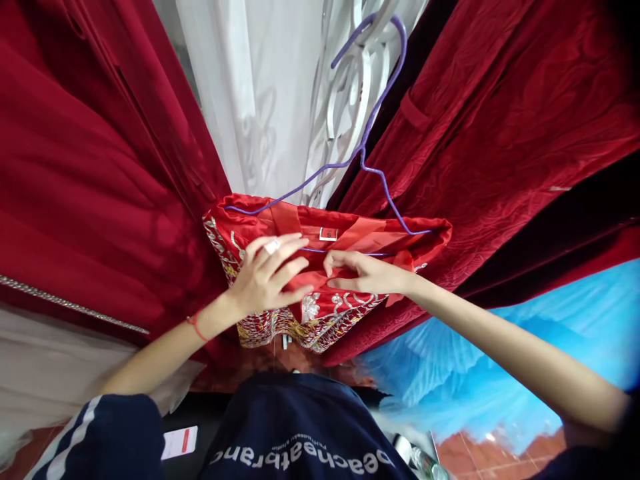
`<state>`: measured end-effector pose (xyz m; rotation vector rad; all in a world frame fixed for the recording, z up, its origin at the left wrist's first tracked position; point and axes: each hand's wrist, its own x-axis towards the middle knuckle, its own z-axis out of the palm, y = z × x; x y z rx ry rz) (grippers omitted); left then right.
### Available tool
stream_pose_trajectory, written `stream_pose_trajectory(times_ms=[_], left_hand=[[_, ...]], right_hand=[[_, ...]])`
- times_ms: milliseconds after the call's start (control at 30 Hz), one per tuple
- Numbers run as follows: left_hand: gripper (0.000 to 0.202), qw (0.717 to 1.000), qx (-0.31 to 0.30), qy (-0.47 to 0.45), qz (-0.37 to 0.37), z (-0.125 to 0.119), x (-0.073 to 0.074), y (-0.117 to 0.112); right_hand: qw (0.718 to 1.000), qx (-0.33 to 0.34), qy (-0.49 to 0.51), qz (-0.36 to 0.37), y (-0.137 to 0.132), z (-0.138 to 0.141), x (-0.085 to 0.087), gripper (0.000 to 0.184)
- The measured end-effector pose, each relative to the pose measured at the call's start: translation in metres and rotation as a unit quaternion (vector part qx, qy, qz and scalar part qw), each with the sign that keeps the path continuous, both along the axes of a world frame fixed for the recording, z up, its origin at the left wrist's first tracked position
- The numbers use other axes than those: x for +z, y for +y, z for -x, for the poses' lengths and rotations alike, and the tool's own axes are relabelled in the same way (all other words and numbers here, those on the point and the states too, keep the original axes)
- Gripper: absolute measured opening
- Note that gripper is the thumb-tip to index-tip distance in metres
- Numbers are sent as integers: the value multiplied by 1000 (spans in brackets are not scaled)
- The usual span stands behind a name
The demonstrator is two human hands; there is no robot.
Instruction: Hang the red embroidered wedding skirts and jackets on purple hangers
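Note:
A red satin garment (350, 233) with silver and gold embroidery hangs folded over the bottom bar of a purple wire hanger (373, 130). The hanger's hook is caught on a white ornate grille (350, 80). My left hand (267, 273), with a ring and a red wrist string, lies on the garment's front with fingers stretched out and spread. My right hand (363, 272) rests on the cloth just under the hanger bar, its fingers curled and pinching the red fabric. The two hands almost touch at the garment's middle.
Dark red velvet curtains (500, 133) hang on both sides, with a white sheer curtain (260, 93) between them. A blue tulle dress (500, 347) spreads at lower right. White cloth (40, 360) lies at lower left. A small white card (179, 441) lies below.

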<state>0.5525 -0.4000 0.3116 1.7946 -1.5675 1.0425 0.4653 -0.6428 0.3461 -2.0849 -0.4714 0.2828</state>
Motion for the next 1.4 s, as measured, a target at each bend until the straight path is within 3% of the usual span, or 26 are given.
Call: stream_pose_trajectory(times_ms=[100, 167, 267, 333, 467, 567, 633, 700, 733, 767, 800, 867, 900, 967, 1000, 1033, 1100, 1167, 1267, 1400], left_hand=[[56, 998, -43, 44, 19, 35, -44, -7], [65, 988, -2, 137, 75, 58, -69, -15], [70, 915, 108, 317, 225, 82, -95, -25], [61, 881, 130, 384, 245, 89, -104, -30], [26, 916, 66, 363, 156, 95, -107, -33], [10, 934, -5, 330, 139, 102, -108, -35], [6, 938, -45, 315, 137, 107, -110, -36], [9, 943, -76, 296, 130, 112, -111, -35], [12, 946, -87, 286, 128, 113, -111, -34], [15, 948, -94, 277, 127, 113, -111, -32], [19, 949, -99, 270, 126, 113, -111, -30], [25, 952, -102, 261, 123, 113, -109, -27], [26, 953, -103, 260, 121, 113, -107, -25], [27, 952, -100, 265, 115, 113, -104, -23], [27, 951, -99, 269, 113, 114, -103, -22], [26, 950, -99, 273, 112, 114, -102, -21], [26, 946, -105, 282, 120, 114, -99, -21], [25, 941, -110, 291, 135, 114, -97, -21], [23, 932, -104, 310, 158, 112, -94, -21], [22, 920, -131, 325, 175, 109, -93, -23]], right_hand=[[996, -4, 34, -77, 2, 0, -3, 24], [994, -17, 52, -98, 4, 1, -1, 27], [990, -45, 56, -120, 8, 3, 11, 33], [991, -44, 61, -111, 11, 5, 21, 36], [999, 2, 40, -16, 24, 6, 25, 24], [993, -66, -98, 18, 40, 7, 25, 20], [948, -190, -255, -24, 51, 9, 32, 17], [861, -302, -406, -51, 60, 9, 43, 18], [830, -318, -458, -30, 63, 7, 47, 19], [824, -295, -483, 23, 66, 5, 48, 21], [841, -236, -476, 105, 68, 2, 47, 22], [874, -76, -358, 319, 70, -4, 38, 22], [868, -19, -267, 419, 70, -7, 32, 22], [833, 9, -113, 542, 65, -7, 27, 22], [831, 1, -78, 551, 59, -3, 30, 23], [846, -1, -70, 528, 50, 3, 37, 26], [912, 34, -111, 394, 23, 21, 63, 34], [948, 56, -121, 287, -11, 41, 91, 36], [940, 34, -138, 310, -56, 64, 112, 46], [943, 2, -129, 306, -71, 72, 109, 21]])
